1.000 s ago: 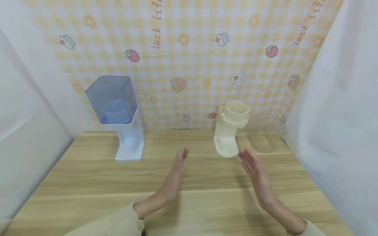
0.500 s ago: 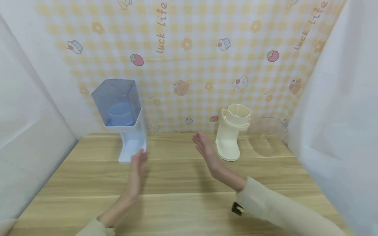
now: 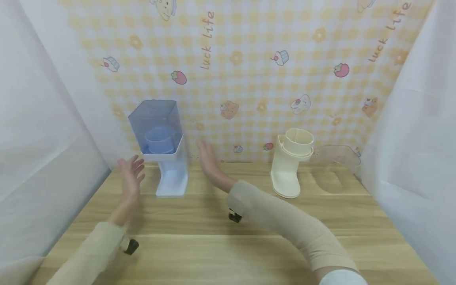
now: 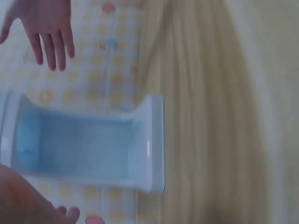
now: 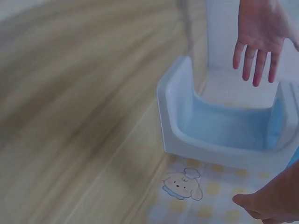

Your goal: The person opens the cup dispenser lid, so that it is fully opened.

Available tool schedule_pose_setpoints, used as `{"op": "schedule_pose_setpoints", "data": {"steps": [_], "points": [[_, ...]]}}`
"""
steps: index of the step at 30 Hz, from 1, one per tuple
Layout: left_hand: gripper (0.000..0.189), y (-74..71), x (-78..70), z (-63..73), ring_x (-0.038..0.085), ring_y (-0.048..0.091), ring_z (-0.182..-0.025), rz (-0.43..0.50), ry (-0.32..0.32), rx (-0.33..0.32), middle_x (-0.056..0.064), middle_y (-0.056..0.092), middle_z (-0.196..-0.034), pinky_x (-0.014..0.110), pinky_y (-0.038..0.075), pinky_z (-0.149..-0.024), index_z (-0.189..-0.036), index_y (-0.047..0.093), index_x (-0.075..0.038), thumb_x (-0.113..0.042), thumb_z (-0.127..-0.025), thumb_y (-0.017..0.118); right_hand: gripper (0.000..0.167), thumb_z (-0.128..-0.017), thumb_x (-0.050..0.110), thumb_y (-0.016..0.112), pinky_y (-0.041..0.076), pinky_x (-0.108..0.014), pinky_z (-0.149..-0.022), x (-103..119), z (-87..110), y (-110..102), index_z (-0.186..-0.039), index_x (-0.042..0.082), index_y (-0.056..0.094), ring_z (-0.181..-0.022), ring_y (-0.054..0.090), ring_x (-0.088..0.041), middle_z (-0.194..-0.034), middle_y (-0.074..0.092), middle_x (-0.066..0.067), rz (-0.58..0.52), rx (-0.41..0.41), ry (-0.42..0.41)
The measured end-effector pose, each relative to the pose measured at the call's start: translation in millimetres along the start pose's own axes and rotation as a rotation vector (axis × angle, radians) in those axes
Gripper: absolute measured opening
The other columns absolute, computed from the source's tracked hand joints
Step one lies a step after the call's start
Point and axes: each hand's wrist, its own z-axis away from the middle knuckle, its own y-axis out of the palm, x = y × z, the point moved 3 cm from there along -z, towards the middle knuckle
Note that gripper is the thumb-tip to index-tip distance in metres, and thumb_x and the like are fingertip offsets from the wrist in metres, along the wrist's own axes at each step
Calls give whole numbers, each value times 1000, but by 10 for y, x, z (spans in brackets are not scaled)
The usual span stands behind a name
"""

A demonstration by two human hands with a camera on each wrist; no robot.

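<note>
Left hand: fingers spread, empty, held just left of the blue dispenser. Blue dispenser: set upright on the desk, ungripped; probably best clasped evenly from both sides, kept level. Right hand: fingers straight, empty, held to the dispenser's right.

Left arm reaches up from lower left, sleeved, wrist bare. Left grip: fingers straight, slightly spread. Right arm, also sleeved, slants in from lower right, crossing toward the left; bare wrist. Right grip leans left, fingers straight, slightly spread. Grips apart, palms facing each other.
</note>
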Motion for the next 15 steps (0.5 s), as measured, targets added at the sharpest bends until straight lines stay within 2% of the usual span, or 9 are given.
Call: {"op": "schedule_pose_setpoints", "data": {"steps": [3,5,7,9,12,13,15], "points": [[87,-28,-5,-393,37,13,-153,-34,25,77,21,12,-165,51,10,-126,-160,12,-8,-63,-97,-10,68,-103,58,30,45,-50,-102,-28,-240,147,-136,2,51,-113,55,-32,-128,55,-20,35,-120,28],[89,-44,-3,-614,38,8,-154,-15,20,119,21,8,-166,51,8,-126,-160,10,-7,-66,-96,-10,74,-102,63,27,42,-51,-106,-53,-351,248,-141,4,48,-122,52,-35,-136,52,-20,50,-175,68],[90,-43,20,-760,38,1,-154,30,0,150,19,2,-167,50,5,-126,-160,7,-7,-68,-95,-9,75,-100,67,24,36,-49,-113,-68,-404,343,-146,12,45,-133,48,-32,-145,50,-12,95,-240,123],[91,-14,57,-819,34,-4,-155,96,-28,194,14,-1,-168,49,1,-126,-161,3,-10,-69,-93,-10,74,-99,70,23,36,-48,-112,-67,-410,427,-139,15,53,-131,49,-31,-141,54,-8,142,-288,157],[90,62,96,-793,27,-4,-156,163,-33,272,7,3,-169,50,-5,-125,-162,4,-17,-71,-91,-13,66,-100,67,26,40,-47,-103,-22,-362,536,-115,15,63,-115,57,-29,-120,64,-7,160,-329,147],[90,88,96,-771,25,-3,-156,188,-26,292,5,6,-169,50,-7,-125,-162,5,-20,-72,-90,-13,66,-101,66,26,42,-47,-100,-1,-348,571,-108,12,63,-109,59,-30,-112,65,-9,161,-311,125],[88,132,86,-735,23,0,-157,224,-6,318,1,13,-169,53,-9,-124,-162,9,-26,-72,-90,-14,68,-100,67,23,43,-46,-100,39,-317,634,-113,13,63,-111,59,-29,-115,65,-9,157,-263,102]]}}
